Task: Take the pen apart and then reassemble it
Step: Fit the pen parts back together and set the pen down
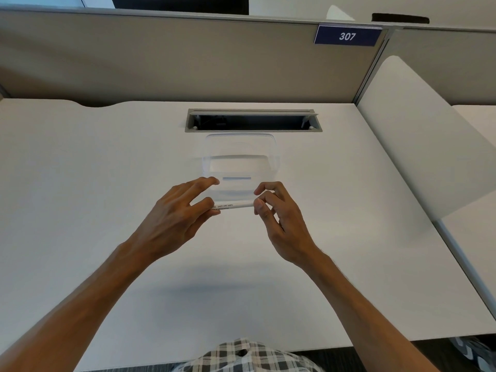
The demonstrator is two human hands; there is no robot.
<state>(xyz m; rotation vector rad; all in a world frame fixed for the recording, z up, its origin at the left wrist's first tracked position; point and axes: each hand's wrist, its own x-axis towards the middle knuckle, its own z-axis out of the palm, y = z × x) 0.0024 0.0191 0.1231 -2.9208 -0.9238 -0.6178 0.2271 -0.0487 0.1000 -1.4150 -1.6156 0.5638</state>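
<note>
A white dry-wipe marker pen [236, 206] with small black print lies level above the white desk, held between both hands. My left hand [177, 213] pinches its left end between thumb and fingers. My right hand [276, 210] grips its right end with thumb and fingertips, so both ends of the pen are hidden. Just behind the pen stands a clear plastic container [273, 157] on the desk. A short blue piece [237, 178] lies inside it, seen through the wall.
An open cable slot [252, 122] is cut into the desk behind the container. A grey partition [188, 57] with a blue "307" sign [347, 36] closes the back. A white side divider [418, 135] stands at the right. The desk's front edge runs near my checked shirt.
</note>
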